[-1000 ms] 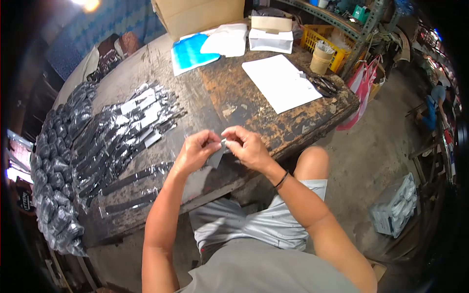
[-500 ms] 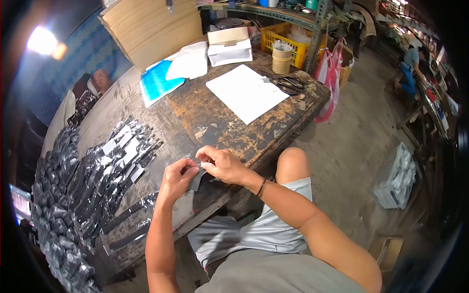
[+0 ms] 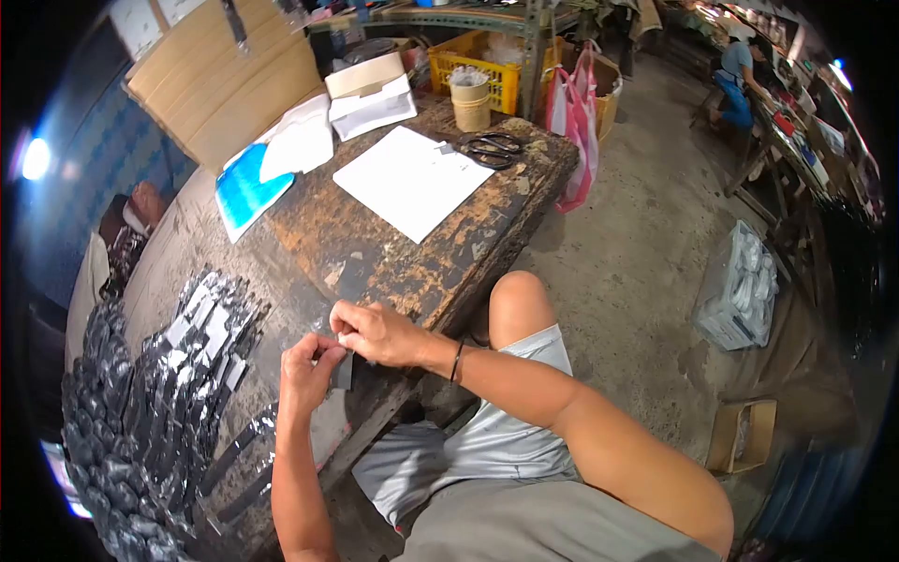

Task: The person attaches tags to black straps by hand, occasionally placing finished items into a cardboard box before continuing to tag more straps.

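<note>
My left hand (image 3: 307,373) and my right hand (image 3: 384,335) meet at the table's near edge, thumbs and fingers pinched together. A tiny pale bit shows between their fingertips, too small to name. Just under my fingers hangs a flat grey piece (image 3: 344,375), its upper end hidden. To the left, long black strips in clear plastic sleeves (image 3: 253,440) lie on the table. Beyond them is a heap of black strips in shiny plastic, with white labels (image 3: 217,328) among them.
Bundled black packs (image 3: 103,440) are piled at the far left. On the worn wooden table (image 3: 375,272) lie white paper (image 3: 412,183), black-handled scissors (image 3: 492,148) and a blue-and-white packet (image 3: 248,192). A round container (image 3: 470,101) stands behind. Another person (image 3: 735,80) sits at the upper right.
The view has swung right, so the table and hands appear shifted left. Both hands stay pinched close together, and the grey piece still hangs beneath them.
</note>
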The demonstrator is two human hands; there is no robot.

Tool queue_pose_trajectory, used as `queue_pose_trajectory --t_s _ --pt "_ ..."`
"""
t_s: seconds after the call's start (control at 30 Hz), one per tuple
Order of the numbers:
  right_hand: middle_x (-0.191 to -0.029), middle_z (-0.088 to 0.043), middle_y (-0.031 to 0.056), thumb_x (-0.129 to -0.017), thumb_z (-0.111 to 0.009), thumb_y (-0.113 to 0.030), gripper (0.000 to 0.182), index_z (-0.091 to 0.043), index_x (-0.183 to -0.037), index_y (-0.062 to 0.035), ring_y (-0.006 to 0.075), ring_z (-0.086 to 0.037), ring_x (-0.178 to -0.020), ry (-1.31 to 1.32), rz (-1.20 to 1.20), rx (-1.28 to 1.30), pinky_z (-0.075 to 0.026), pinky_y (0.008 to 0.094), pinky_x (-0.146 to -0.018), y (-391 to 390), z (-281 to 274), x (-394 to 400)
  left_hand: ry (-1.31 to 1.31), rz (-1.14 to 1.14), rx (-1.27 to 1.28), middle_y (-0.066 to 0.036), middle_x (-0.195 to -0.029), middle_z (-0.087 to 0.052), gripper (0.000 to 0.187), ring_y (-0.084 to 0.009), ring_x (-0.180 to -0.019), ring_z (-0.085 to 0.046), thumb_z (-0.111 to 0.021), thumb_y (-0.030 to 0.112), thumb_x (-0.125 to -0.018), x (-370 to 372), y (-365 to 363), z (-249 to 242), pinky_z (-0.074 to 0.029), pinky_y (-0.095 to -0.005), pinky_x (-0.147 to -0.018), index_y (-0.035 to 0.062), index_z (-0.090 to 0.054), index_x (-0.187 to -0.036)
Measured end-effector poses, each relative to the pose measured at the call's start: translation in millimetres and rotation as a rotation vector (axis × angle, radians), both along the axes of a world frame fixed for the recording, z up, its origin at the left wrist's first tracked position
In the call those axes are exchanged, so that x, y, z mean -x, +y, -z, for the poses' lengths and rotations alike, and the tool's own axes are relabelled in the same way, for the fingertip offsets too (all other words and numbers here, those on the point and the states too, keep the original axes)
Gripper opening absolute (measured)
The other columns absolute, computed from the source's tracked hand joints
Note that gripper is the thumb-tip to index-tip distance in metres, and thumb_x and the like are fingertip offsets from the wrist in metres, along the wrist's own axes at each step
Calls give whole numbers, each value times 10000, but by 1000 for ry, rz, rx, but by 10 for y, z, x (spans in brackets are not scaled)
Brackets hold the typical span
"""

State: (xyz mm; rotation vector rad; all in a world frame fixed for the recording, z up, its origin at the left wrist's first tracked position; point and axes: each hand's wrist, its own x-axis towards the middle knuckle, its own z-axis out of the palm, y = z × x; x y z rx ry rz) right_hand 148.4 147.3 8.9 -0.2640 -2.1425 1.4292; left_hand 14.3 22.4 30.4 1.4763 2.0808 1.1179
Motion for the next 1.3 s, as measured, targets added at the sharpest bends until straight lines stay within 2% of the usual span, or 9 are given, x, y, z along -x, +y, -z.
queue_pose_trajectory --t_s 0.13,0.17,0.23,0.5,0.7,0.8,1.03,1.17,1.3 --pt "-907 -645 198 -777 -552 -69 311 -478 -1079 -62 393 -637 -889 40 -118 -4 -509 429 -752 108 110 48 -121 51 -63 13 -654 -453 301 -71 -606 -404 -755 103 -780 90 65 184 -372 -263 -526 30 -530 -966" --pt "-931 -607 113 -787 -576 -65 349 -476 -1122 -59 238 -621 -925 -5 -168 27 -483 353 -807 146 91 23 -89 77 -143 9 -643 -454 318 -64 -607 -403 -759 114 -780 77 103 195 -355 -259 -511 37 -518 -973" --pt "-883 -572 49 -805 -593 -49 485 -445 -1265 -77 120 -557 -777 -68 -216 154 -469 270 -709 187 85 8 -177 -4 121 3 -628 -466 344 -66 -613 -413 -754 129 -790 -13 93 -56 -355 -250 -529 40 -501 -1004" --pt "-804 -508 7 -808 -575 -18 666 -345 -1426 -105 87 -510 -730 -106 -203 57 -447 244 -674 111 76 -20 -370 91 -2 -10 -698 -558 302 -70 -657 -468 -713 126 -835 94 132 119 -399 -243 -597 41 -482 -1011" --pt "-793 -524 -11 -878 -517 -30 239 -584 -1105 -66 47 -522 -632 -148 -147 494 -485 214 -540 248 115 -81 -144 22 83 -77 -960 -628 364 -124 -859 -558 -529 340 -963 422 141 215 -464 -300 -774 14 -578 -1119" --pt "-827 -522 -4 -899 -514 -28 205 -564 -1095 -60 54 -529 -648 -104 -93 541 -495 214 -550 298 180 -122 -600 85 278 -36 -996 -595 467 -121 -892 -513 -446 414 -990 560 162 224 -429 -280 -818 29 -557 -1230" --pt "-841 -511 5 -907 -537 -9 187 -534 -1088 -59 69 -554 -658 96 -104 688 -508 226 -556 327 215 -128 -314 342 558 -52 -1036 -640 466 -128 -953 -542 -563 394 -941 513 289 116 -434 -295 -875 4 -594 -1194" --pt "-830 -537 24 -886 -550 -1 177 -543 -1059 -38 69 -553 -605 60 -21 600 -489 226 -507 312 197 -106 -294 266 541 12 -881 -602 349 -86 -858 -497 -664 353 -878 665 169 218 -414 -266 -802 13 -616 -939" --pt "-796 -528 10 -853 -566 5 167 -553 -1018 -16 43 -509 -523 -33 105 549 -434 201 -436 240 206 -80 -505 238 423 -17 -814 -631 251 -99 -821 -572 -691 265 -863 754 -53 364 -431 -266 -749 31 -610 -904"
